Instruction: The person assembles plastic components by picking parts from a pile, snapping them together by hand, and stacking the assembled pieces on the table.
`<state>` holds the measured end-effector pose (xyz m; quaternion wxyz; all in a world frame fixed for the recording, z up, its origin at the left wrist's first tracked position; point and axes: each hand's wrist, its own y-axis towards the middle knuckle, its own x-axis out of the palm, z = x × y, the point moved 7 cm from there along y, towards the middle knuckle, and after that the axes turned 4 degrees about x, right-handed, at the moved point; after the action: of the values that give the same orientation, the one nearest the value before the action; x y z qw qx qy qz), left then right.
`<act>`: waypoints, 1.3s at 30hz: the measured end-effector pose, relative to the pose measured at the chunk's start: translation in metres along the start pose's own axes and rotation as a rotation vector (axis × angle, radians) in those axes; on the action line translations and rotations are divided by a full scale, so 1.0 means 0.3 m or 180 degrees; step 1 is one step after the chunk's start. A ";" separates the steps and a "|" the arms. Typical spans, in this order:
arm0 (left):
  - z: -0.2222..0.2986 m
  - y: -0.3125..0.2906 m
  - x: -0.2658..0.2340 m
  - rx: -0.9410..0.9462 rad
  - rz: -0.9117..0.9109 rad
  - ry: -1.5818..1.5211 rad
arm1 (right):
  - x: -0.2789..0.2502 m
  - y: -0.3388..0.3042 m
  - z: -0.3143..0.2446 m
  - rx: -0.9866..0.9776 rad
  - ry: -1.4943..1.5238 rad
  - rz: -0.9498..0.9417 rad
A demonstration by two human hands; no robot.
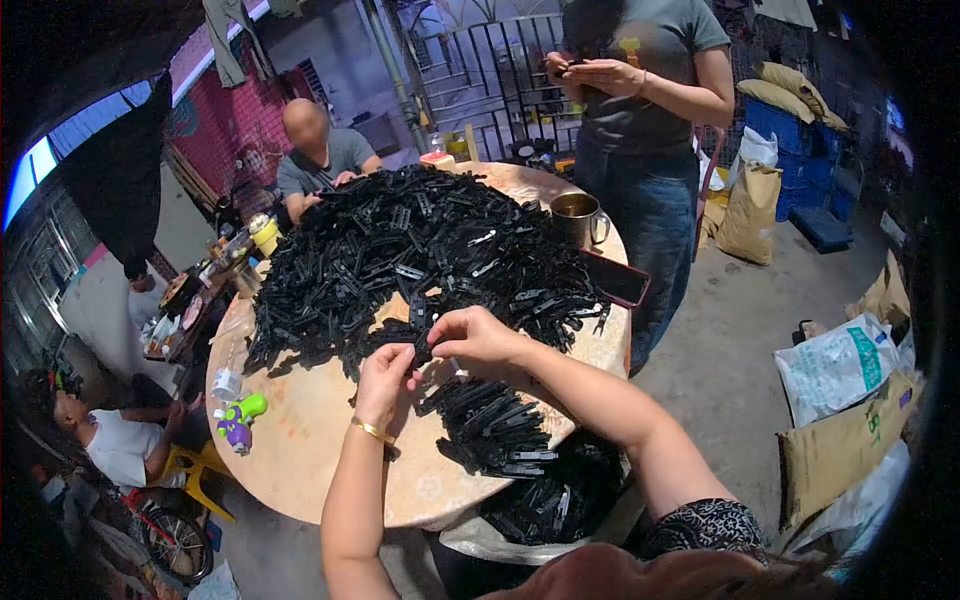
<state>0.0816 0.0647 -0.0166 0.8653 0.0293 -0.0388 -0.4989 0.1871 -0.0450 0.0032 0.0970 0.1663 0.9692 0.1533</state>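
A large heap of black plastic parts (400,230) covers much of the round table (300,450). At its near edge, my left hand (383,383) is closed, with thumb and fingertips pinched on a black plastic part (419,347). My right hand (477,336) pinches the same dark part from the right. The part's outline blends into the heap behind it. Just right of my left wrist lies a smaller fanned pile of black parts (490,428). Below the table edge, an open white sack (480,545) holds more black parts.
A metal mug (578,220) and a phone (614,279) sit at the table's right side. A purple-green toy (240,422) lies at the left edge. One person stands across the table; another sits at the far left side. Filled sacks (838,365) line the right floor.
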 end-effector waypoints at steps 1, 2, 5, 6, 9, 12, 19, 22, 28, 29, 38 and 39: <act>0.012 -0.009 0.013 -0.0034 0.0019 0.0020 | -0.003 0.002 -0.012 -0.0126 -0.0279 0.0103; 0.018 -0.016 0.022 -0.0019 0.0010 0.0011 | -0.001 0.001 -0.011 -0.0132 -0.0297 0.0106; 0.071 -0.045 0.043 0.0289 -0.0013 0.0820 | -0.009 0.000 -0.015 -0.0229 -0.0568 0.0481; 0.071 -0.043 0.049 0.0290 0.0000 0.0819 | -0.008 0.000 -0.015 -0.0231 -0.0567 0.0469; 0.118 -0.065 0.021 0.0995 0.0439 0.2095 | 0.020 0.000 -0.043 -0.0499 -0.0942 0.0568; 0.170 -0.077 0.056 0.1867 0.0394 0.2670 | 0.005 -0.011 -0.068 -0.0544 -0.0805 0.0665; 0.192 -0.085 0.080 0.1938 0.0400 0.2698 | 0.004 -0.022 -0.103 -0.1300 -0.1476 0.0876; 0.193 -0.091 0.067 0.2063 0.0334 0.2750 | 0.018 -0.050 -0.167 -0.1568 -0.2167 0.1076; 0.196 -0.105 0.109 0.2356 0.0040 0.3169 | 0.029 -0.016 -0.067 -0.0582 -0.1812 -0.0061; 0.199 -0.106 0.116 0.2314 -0.0004 0.3151 | 0.026 -0.022 -0.079 -0.0760 -0.1986 -0.0005; 0.198 -0.093 0.103 0.2016 -0.0116 0.2632 | 0.046 -0.041 -0.111 -0.1061 -0.2325 0.0163; 0.194 -0.082 0.093 0.1860 -0.0175 0.2394 | 0.040 -0.040 -0.112 -0.1160 -0.2391 0.0292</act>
<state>0.0688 0.0275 0.0401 0.7613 0.4510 0.1393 -0.4446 0.1644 -0.0604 0.0291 0.4645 0.2337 0.8152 0.2551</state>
